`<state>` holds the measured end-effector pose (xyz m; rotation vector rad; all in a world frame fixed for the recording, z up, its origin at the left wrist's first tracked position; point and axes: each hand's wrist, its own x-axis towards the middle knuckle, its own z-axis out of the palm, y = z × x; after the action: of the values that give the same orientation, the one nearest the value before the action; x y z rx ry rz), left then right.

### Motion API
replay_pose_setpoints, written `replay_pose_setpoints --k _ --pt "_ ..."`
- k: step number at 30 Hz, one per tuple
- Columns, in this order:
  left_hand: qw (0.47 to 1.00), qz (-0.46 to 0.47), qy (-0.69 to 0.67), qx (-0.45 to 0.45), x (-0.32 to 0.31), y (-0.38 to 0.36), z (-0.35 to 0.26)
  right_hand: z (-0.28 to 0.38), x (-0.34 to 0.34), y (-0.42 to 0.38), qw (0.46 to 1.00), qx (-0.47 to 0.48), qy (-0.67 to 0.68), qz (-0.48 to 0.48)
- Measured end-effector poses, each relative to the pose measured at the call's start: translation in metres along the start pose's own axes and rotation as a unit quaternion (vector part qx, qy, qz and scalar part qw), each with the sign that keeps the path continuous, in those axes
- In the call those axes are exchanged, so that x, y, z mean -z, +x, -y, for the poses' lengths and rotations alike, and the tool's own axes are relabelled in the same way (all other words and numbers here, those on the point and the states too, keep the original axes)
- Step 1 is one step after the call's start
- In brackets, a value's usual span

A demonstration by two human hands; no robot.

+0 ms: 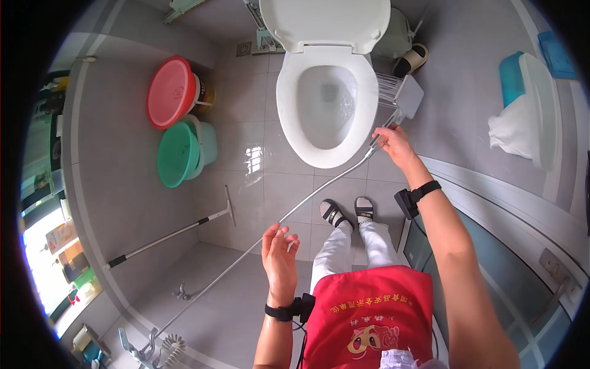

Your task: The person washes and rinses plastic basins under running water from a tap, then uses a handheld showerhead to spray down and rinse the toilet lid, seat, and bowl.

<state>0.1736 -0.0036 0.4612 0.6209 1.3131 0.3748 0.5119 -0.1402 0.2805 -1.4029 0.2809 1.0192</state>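
My right hand (393,142) is closed round the handle of a shower head (399,115), just right of the toilet bowl. From that handle a metal hose (329,182) runs down and left to a wall tap (145,347). Beside the hose, my left hand (281,255) has its fingers loosely curled and apart, with nothing in it. The toilet (287,114) stands with its lid (326,21) raised, and water shows in the bowl. Thin streaks of spray show near the shower head, left of a white panel.
Red (169,92) and green (175,154) basins lean at the left wall. A squeegee (178,237) lies below them. A slipper (413,58) is right of the toilet. A white tissue (513,129) hangs at the right wall, above a glass door (491,227).
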Motion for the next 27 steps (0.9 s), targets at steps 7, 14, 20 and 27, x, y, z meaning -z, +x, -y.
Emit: replay_pose_setpoints --k 7,14,20,27 --pt "1.000 0.019 -0.015 0.008 0.005 0.026 -0.013 -0.050 -0.017 -0.027 0.999 -0.041 0.003 -0.012" --pt "0.998 0.033 -0.045 0.037 0.009 0.061 -0.013 -0.126 -0.067 -0.078 0.993 -0.117 0.002 -0.015" --pt "0.988 0.039 -0.090 0.121 0.006 0.117 0.005 -0.152 -0.122 -0.081 0.990 -0.121 -0.036 0.056" --pt "0.971 0.071 -0.068 0.220 -0.028 0.215 0.031 -0.063 -0.146 -0.033 0.997 -0.019 -0.030 0.071"
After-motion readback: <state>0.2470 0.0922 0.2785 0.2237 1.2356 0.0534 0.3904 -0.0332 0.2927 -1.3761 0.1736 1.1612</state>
